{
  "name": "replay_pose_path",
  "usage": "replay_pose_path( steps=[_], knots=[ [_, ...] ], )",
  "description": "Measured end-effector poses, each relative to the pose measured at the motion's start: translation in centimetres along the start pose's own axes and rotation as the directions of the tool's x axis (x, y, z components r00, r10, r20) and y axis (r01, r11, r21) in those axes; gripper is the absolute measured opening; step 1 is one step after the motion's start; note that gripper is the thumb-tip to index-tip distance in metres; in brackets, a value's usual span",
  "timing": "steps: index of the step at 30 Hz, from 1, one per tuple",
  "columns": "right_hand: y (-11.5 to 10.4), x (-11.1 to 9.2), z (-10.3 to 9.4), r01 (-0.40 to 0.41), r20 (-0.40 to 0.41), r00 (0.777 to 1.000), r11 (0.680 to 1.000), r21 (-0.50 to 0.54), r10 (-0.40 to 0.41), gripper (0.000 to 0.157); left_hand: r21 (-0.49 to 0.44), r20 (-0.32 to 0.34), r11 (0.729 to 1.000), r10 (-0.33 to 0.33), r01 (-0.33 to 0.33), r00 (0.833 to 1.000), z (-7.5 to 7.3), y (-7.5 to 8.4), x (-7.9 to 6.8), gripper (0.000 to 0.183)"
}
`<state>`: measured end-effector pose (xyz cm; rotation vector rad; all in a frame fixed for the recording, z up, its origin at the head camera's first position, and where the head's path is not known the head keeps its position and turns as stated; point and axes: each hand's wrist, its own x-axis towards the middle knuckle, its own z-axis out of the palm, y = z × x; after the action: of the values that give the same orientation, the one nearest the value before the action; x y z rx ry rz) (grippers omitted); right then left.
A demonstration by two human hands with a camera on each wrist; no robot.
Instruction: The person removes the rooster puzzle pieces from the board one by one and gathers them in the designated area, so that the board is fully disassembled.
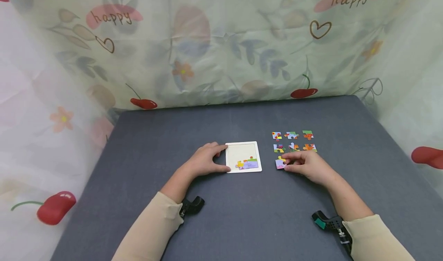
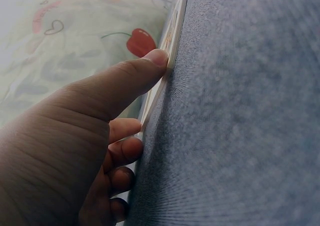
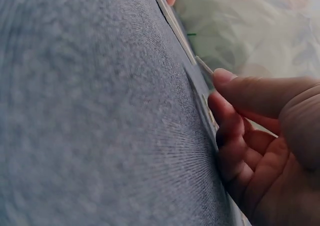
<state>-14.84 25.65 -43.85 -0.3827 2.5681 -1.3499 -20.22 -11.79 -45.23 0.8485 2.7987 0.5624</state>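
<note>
A square white puzzle tray [image 1: 238, 150] lies on the table, with joined yellow, green and purple pieces [image 1: 250, 164] in its lower right part. At the tray's left side is my left hand [image 1: 204, 161], thumb resting on the lower left corner and index fingertip at the upper left. In the left wrist view the thumb [image 2: 125, 81] presses on the rim, its other fingers loosely bent. My right hand [image 1: 308, 164] pinches a purple and yellow puzzle piece [image 1: 279, 163] between thumb and fingers, right of the tray. The right wrist view shows this piece [image 3: 204, 65] edge-on and tilted.
Several loose puzzle pieces [image 1: 291, 135] lie in two rows beyond my right hand, its fingers close to the nearer row. A dark grey cloth [image 1: 228, 214] covers the table. Behind it hangs a patterned curtain [image 1: 221, 61].
</note>
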Motion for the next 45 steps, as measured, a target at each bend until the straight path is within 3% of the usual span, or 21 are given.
replay_pose_path(
  steps=[7, 17, 21, 27, 35, 45],
  knots=[
    [0.3, 0.3, 0.3, 0.034, -0.022, 0.999, 0.995, -0.099, -0.037, 0.034, 0.013, 0.005, 1.0, -0.011, 0.011, 1.0, -0.1, 0.0, 0.0, 0.083],
    [0.6, 0.6, 0.8, -0.043, -0.073, 0.997, 0.986, -0.16, 0.032, 0.033, 0.019, 0.008, 1.0, -0.019, 0.019, 1.0, -0.1, 0.2, 0.2, 0.083],
    [0.9, 0.4, 0.6, -0.048, -0.091, 0.995, 0.987, -0.153, 0.034, 0.033, 0.015, 0.009, 1.0, -0.011, 0.011, 1.0, -0.3, 0.5, 0.3, 0.083],
    [0.7, 0.4, 0.6, 0.009, -0.085, 0.996, 0.996, -0.084, -0.016, 0.035, 0.003, 0.013, 1.0, -0.005, 0.005, 1.0, -0.3, 0.6, 0.2, 0.082],
    [-1.9, 1.2, -0.6, 0.095, -0.161, 0.982, 0.995, -0.021, -0.097, 0.035, 0.006, -0.003, 1.0, -0.009, 0.009, 1.0, 0.0, 0.3, 0.0, 0.082],
    [-4.7, 2.3, 0.1, 0.16, -0.148, 0.977, 0.987, 0.028, -0.154, 0.032, 0.002, -0.017, 1.0, 0.002, -0.002, 1.0, 0.0, 0.3, -0.1, 0.081]
  ],
)
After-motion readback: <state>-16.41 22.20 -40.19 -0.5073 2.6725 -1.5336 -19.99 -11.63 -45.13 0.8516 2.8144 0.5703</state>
